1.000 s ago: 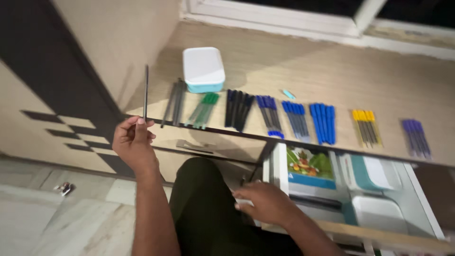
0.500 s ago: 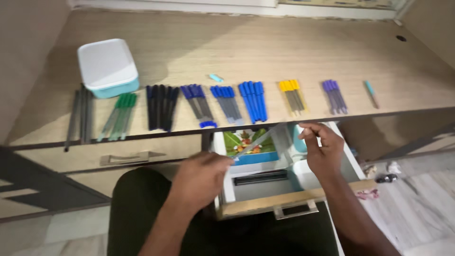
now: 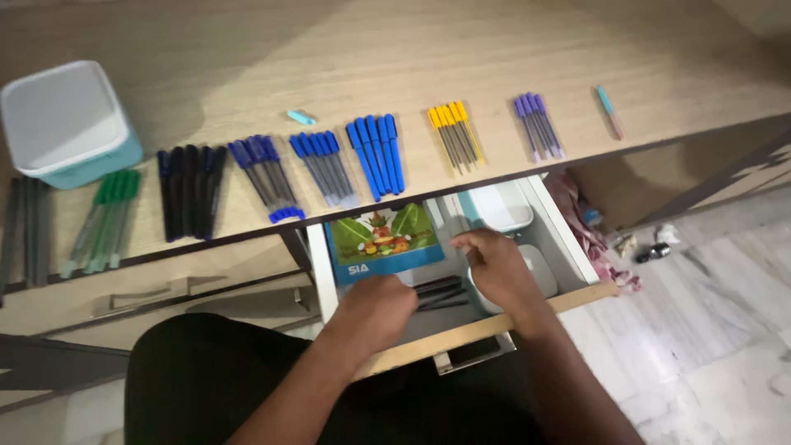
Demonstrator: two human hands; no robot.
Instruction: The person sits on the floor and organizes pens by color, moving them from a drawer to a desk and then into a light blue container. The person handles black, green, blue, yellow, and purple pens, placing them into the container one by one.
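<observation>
Room: pale marble floor (image 3: 725,330) to the right, a light wooden desk (image 3: 247,58) running across the top of the head view, with a drawer (image 3: 568,239) pulled out beneath it
Desk top: pens sorted by colour into side-by-side bundles, all lying with their long axes running away from the person: green pens (image 3: 107,218), black pens (image 3: 191,191), bright blue pens (image 3: 377,154), yellow pens (image 3: 455,134), purple pens (image 3: 539,124); a white-lidded teal box (image 3: 66,119) sits at the far left
Drawer contents: a blue picture book (image 3: 381,239) lies flat at the left side, white tubs (image 3: 498,206) toward the back right, and a few dark pens (image 3: 441,292) on the drawer floor
Left hand (image 3: 375,309): down in the front of the drawer, knuckles up, fingers curled under; I cannot tell whether it grips anything
Right hand (image 3: 494,268): over the drawer's middle, fingers bent and loosely spread, resting against a white tub; nothing visibly held
Key relation: the dark pens lie between the two hands, long axes running roughly left to right across the drawer, just right of the left hand and just below-left of the right hand; the left hand looks slightly nearer their ends
</observation>
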